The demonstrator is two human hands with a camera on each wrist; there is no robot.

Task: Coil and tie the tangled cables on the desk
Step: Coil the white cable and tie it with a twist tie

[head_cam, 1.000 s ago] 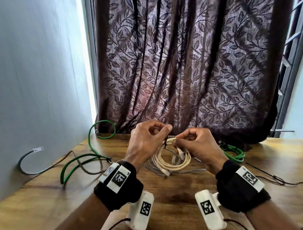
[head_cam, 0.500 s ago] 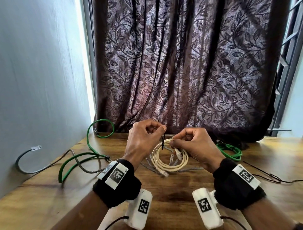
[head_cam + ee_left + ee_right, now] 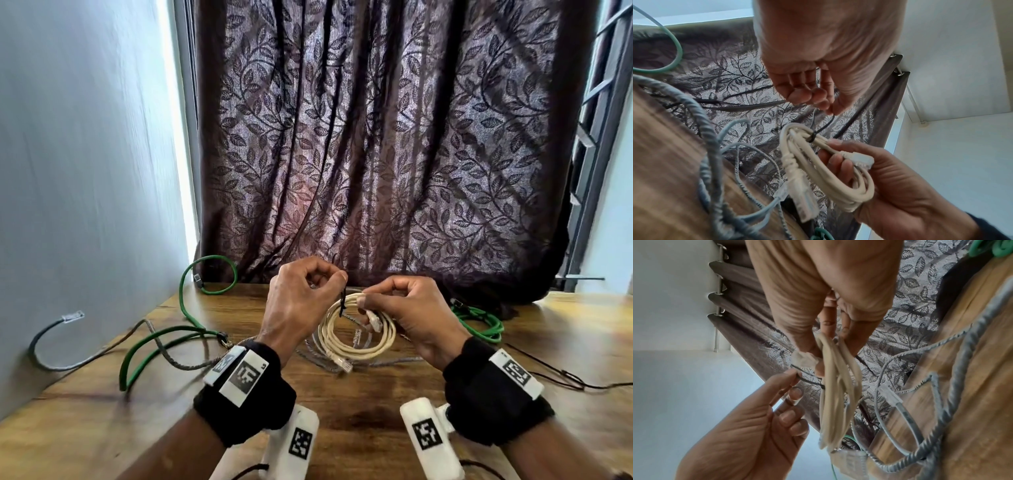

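Note:
A cream cable wound into a coil hangs just above the wooden desk, between my hands. My right hand pinches the coil's top by its plug; the right wrist view shows the coil hanging from those fingers. A thin black tie is looped round the coil's strands. My left hand pinches the tie's free end above the coil. In the left wrist view the tie runs taut from my fingertips to the coil.
A loose green cable and a grey braided cable sprawl at left, a dark cable against the wall. A pale grey cable lies under the coil. A green coil and a thin black wire lie right. A curtain hangs behind.
Both hands keep their holds and have barely moved. The tie now shows as a straight black line between the left fingertips and the coil.

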